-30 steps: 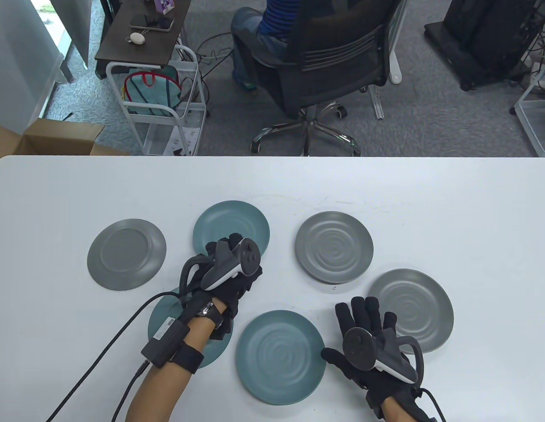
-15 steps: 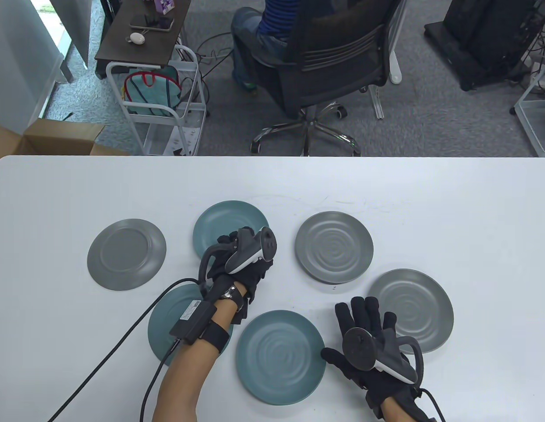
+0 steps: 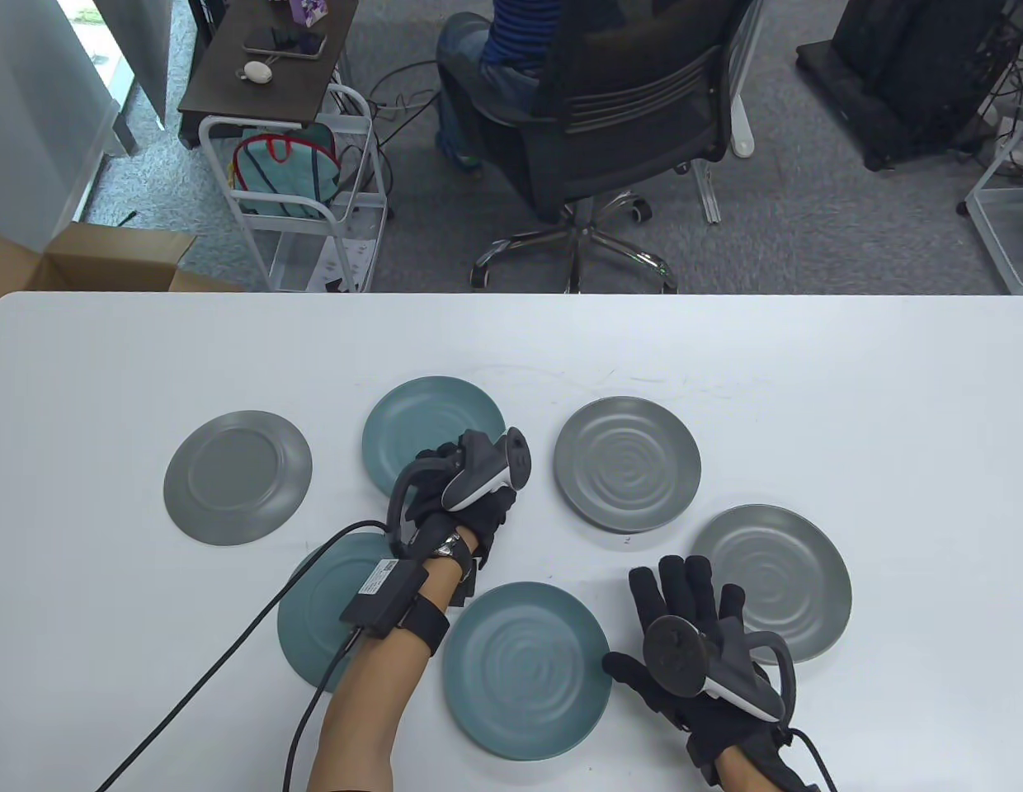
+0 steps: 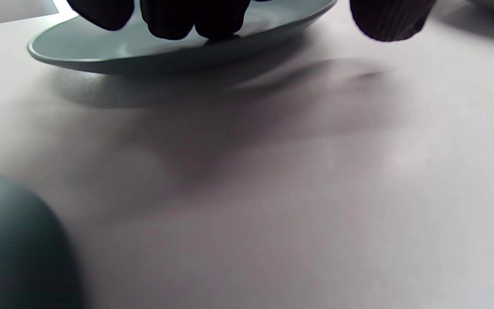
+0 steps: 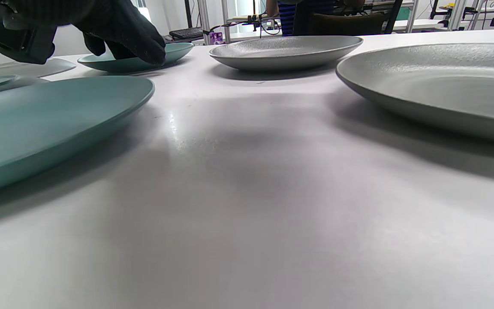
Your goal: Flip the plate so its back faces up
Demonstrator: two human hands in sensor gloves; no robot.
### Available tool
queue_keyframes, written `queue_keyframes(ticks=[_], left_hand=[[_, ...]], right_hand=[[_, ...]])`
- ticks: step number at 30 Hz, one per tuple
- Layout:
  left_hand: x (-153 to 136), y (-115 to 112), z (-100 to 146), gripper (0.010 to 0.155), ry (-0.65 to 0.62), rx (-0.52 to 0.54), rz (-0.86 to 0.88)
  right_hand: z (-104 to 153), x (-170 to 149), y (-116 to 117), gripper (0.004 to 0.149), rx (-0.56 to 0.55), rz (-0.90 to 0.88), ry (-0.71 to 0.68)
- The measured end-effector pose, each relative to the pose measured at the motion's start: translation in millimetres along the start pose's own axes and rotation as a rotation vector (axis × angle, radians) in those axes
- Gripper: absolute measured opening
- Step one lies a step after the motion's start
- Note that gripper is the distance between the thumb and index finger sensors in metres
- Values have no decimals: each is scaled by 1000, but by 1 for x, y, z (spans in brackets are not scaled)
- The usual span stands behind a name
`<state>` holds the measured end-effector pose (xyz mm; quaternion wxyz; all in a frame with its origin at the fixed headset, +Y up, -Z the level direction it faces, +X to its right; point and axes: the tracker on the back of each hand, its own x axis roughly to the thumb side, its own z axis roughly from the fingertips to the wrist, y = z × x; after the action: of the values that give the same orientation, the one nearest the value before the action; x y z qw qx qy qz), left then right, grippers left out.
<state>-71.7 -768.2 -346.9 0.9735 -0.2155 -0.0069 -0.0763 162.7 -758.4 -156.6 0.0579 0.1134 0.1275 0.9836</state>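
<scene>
Several round plates lie on the white table (image 3: 850, 396). My left hand (image 3: 437, 466) reaches to the near right edge of the far teal plate (image 3: 421, 417). In the left wrist view its fingertips (image 4: 195, 21) rest on that plate's rim (image 4: 101, 60), while the thumb (image 4: 390, 19) hangs apart over the table. The plate lies flat, face up. My right hand (image 3: 685, 602) lies flat on the table with its fingers spread, empty, between the near teal plate (image 3: 526, 668) and the right grey plate (image 3: 771, 582).
A grey plate (image 3: 238, 477) lies at the left with its back up. A rippled grey plate (image 3: 627, 462) lies in the middle right. Another teal plate (image 3: 322, 610) lies partly under my left forearm. An office chair (image 3: 635, 107) stands beyond the far edge.
My left hand has moved right and forward along the far teal plate's near edge, and its wrist has turned. The right hand and all the plates have stayed still.
</scene>
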Motion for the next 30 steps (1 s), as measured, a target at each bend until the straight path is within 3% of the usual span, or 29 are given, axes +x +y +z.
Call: queue_keyframes(ticks=[13, 19, 30], left_hand=[[7, 0, 0, 81, 23, 102, -129], [10, -2, -3, 81, 15, 102, -139], [15, -4, -4, 67, -6, 125, -151]], right_hand=[[0, 1, 0, 93, 5, 5, 2], [0, 1, -1, 93, 6, 6, 2], [-1, 2, -1, 93, 2, 4, -2]])
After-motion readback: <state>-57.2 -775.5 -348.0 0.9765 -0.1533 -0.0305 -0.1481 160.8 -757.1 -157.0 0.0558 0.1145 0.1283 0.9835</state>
